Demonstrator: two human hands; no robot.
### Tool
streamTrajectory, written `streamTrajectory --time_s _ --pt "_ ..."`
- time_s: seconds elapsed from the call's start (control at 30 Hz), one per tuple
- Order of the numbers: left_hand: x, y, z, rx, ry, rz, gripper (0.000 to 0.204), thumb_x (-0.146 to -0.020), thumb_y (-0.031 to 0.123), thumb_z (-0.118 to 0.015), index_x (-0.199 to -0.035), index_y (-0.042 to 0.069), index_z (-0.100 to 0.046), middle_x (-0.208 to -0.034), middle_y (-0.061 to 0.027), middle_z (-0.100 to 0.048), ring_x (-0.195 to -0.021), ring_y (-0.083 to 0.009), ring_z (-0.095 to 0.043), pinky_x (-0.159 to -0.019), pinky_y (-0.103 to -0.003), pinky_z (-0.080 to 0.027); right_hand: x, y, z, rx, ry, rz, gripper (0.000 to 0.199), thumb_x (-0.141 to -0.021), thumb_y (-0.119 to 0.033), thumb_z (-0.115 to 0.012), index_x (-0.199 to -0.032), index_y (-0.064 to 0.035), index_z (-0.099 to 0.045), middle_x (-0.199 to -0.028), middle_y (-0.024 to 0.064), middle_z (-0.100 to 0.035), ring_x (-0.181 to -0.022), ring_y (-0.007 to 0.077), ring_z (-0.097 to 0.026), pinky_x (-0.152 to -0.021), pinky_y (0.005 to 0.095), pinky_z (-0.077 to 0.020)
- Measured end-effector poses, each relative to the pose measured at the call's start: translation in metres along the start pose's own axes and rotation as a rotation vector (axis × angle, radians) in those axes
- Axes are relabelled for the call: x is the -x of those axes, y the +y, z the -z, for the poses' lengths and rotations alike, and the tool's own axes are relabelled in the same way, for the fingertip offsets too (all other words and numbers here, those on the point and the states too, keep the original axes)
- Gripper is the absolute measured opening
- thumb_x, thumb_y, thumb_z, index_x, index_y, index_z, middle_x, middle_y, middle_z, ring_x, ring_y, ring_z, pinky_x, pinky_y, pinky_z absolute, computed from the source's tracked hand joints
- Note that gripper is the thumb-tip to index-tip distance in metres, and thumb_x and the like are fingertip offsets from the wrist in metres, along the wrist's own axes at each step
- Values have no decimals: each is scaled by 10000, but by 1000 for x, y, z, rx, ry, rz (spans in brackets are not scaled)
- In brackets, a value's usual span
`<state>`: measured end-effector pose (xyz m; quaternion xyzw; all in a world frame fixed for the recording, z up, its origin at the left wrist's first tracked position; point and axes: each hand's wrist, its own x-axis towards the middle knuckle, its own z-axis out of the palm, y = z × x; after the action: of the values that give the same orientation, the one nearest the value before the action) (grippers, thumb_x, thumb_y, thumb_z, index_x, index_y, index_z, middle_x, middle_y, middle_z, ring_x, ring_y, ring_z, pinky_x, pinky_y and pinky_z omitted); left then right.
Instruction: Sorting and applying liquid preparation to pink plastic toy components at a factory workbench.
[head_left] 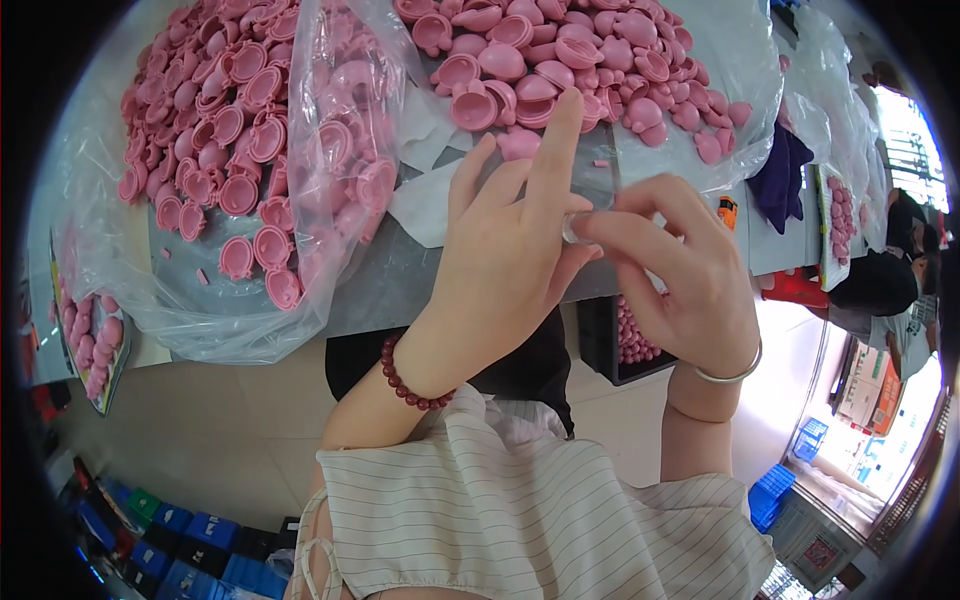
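My left hand (505, 245) is raised over the table edge, its index finger stretched out and the other fingers partly bent. Close against it, my right hand (690, 270) pinches a small clear piece (575, 228) between thumb and fingers, touching the left hand near the base of its fingers. What kind of piece it is cannot be made out. Beyond the hands lie many pink plastic half-shells (503, 62), round and hollow with small lugs; some look closed into balls. Another heap of pink shells (240, 125) fills the left side.
Clear plastic bags (250, 335) spread under and around the heaps on the grey table (400, 285). White paper (425, 205) lies between them. A black crate (600, 355) of pink pieces stands below the table edge. A dark cloth (785, 180) and an orange item (728, 212) lie right.
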<state>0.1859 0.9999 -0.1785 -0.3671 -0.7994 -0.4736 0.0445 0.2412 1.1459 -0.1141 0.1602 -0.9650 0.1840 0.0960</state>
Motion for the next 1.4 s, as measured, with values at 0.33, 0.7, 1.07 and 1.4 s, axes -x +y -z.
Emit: streamTrajectory --time_s 0.33,0.7,1.07,1.4 --pt "0 -1 0 -79 -26 -53 349 -576 86 -714 -910 56 -615 -1375 -90 -309 -896 -193 -529 -948 -412 -303 -2 -1 -2 -28 59 17 232 -623 -21 -677 -838 -11 -591 -726 83 -541 -637 204 -529 -536 290 -408" --pt "0 -1 -1 -78 -19 -44 306 -572 93 -719 -850 65 -595 -1374 -94 -309 -893 -187 -531 -950 -407 -303 -1 4 -9 4 113 39 221 -613 -30 -693 -814 -9 -603 -700 89 -545 -597 216 -515 -517 281 -406" --pt "3 -1 6 -49 4 -58 586 -602 90 -704 -1136 60 -467 -1344 -114 -355 -935 -205 -535 -940 -421 -304 0 -1 -7 -23 154 -12 242 -599 13 -679 -832 -3 -616 -709 89 -549 -615 222 -516 -535 287 -409" --pt "41 7 39 825 132 -106 1233 -564 80 -654 -1284 270 328 -1350 -354 -136 -1087 -438 -474 -969 -449 -274 17 -9 -9 -158 558 -61 242 -651 -132 -715 -824 -1 -608 -689 73 -571 -561 170 -507 -482 254 -389"
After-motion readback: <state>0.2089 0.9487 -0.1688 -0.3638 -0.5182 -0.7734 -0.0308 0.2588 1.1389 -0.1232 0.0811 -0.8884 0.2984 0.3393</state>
